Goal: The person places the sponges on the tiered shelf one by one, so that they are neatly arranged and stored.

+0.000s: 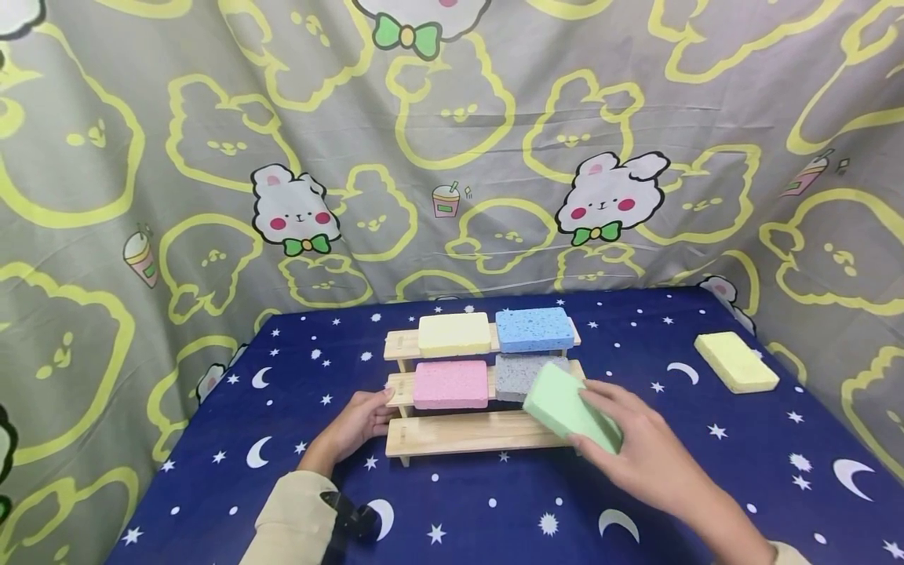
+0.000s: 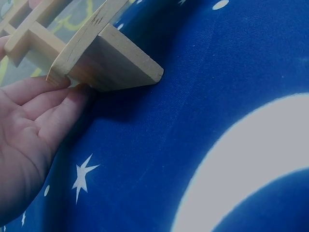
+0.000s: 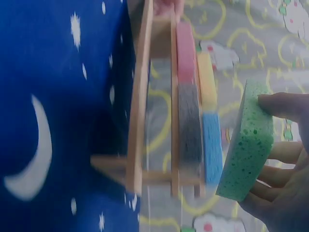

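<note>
A three-step wooden rack (image 1: 459,434) stands on the table. My left hand (image 1: 359,428) grips its left end, fingertips around the middle step's edge; in the left wrist view the fingers (image 2: 53,104) reach behind the bottom step. My right hand (image 1: 646,451) pinches a light green sponge (image 1: 565,404) between thumb and fingers. Tilted, this sponge is in the air over the right part of the bottom step, overlapping the grey sponge (image 1: 515,378) in the head view. A pink sponge (image 1: 450,384) shares the middle step with the grey one. Yellow (image 1: 454,333) and blue (image 1: 534,329) sponges lie on the top step.
Another yellow sponge (image 1: 737,362) lies on the table at the far right. A dark blue cloth (image 1: 297,392) with moons and stars covers the table. Behind it hangs a grey curtain (image 1: 487,235) with cartoon prints.
</note>
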